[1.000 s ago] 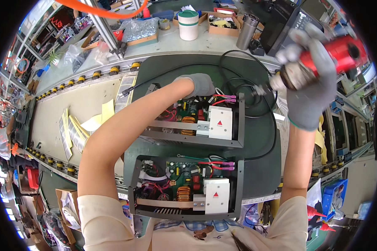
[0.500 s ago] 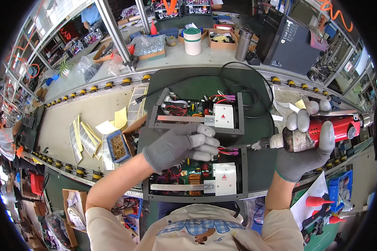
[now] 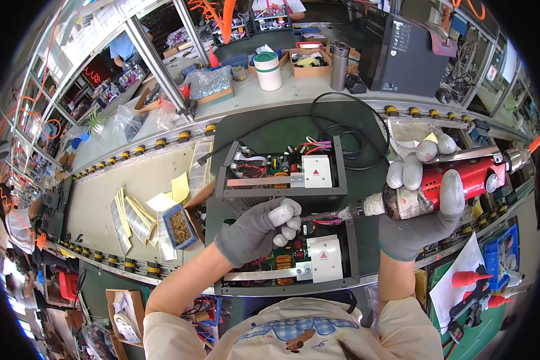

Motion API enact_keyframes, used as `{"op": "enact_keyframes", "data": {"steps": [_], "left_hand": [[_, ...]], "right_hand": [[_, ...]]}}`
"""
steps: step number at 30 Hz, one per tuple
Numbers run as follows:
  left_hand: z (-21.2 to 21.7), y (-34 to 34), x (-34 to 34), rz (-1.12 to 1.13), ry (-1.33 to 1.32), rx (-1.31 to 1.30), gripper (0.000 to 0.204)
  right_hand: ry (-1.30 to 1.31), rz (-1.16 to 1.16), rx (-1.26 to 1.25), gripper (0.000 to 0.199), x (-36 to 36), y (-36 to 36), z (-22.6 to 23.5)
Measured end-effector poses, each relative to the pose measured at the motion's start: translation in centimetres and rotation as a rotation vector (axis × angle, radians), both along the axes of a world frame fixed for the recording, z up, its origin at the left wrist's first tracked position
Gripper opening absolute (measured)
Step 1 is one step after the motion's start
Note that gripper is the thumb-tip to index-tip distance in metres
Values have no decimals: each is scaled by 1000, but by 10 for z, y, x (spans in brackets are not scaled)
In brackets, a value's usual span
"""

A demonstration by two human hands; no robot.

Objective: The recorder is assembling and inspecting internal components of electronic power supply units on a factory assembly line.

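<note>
A gloved right hand (image 3: 417, 207) is gripping a red power screwdriver (image 3: 444, 189) above the bench (image 3: 102, 198), while the left hand (image 3: 261, 228), fingers curled, grip holding nothing visible, is hovering over the nearer open chassis (image 3: 294, 258).

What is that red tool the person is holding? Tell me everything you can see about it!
The red power screwdriver is a fat tube that looks like shiny red plastic, with a silvery collar and a thin metal bit at its left end. It lies nearly sideways, bit pointing left over the nearer open metal box of electronics. The right hand, in a grey glove, wraps around its front part. Its far end seems to join a metal fitting and an orange cord. The gloved left hand is close to the bit's tip.
</note>
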State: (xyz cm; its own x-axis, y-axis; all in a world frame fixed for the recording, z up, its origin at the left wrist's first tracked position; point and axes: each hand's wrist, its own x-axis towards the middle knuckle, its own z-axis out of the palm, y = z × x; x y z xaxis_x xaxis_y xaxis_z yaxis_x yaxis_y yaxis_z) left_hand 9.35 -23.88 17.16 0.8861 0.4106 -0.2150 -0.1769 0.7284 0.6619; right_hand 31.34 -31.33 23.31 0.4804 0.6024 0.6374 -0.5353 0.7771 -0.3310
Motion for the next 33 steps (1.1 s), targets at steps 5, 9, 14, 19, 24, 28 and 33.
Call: {"op": "enact_keyframes", "data": {"steps": [5,9,14,19,24,28,33], "left_hand": [[-3,-4,2,136,75,20,24],[-6,0,-2,31,1,-31,30],[-7,-5,-2,49,83,49,36],[-4,-9,1,81,155,68,37],[-1,-15,1,85,218,57,38],[3,-21,2,147,222,49,38],[6,-21,4,170,196,-8,37]], "right_hand": [[6,31,59,39,-1,4,-2],[2,6,1,36,-4,3,-2],[4,-7,14,37,-6,3,-3],[-16,-21,3,38,-8,3,-5],[-33,-9,-1,39,-12,1,-7],[-52,-11,3,40,-14,0,-7],[-84,-6,8,40,-15,-4,-6]]}}
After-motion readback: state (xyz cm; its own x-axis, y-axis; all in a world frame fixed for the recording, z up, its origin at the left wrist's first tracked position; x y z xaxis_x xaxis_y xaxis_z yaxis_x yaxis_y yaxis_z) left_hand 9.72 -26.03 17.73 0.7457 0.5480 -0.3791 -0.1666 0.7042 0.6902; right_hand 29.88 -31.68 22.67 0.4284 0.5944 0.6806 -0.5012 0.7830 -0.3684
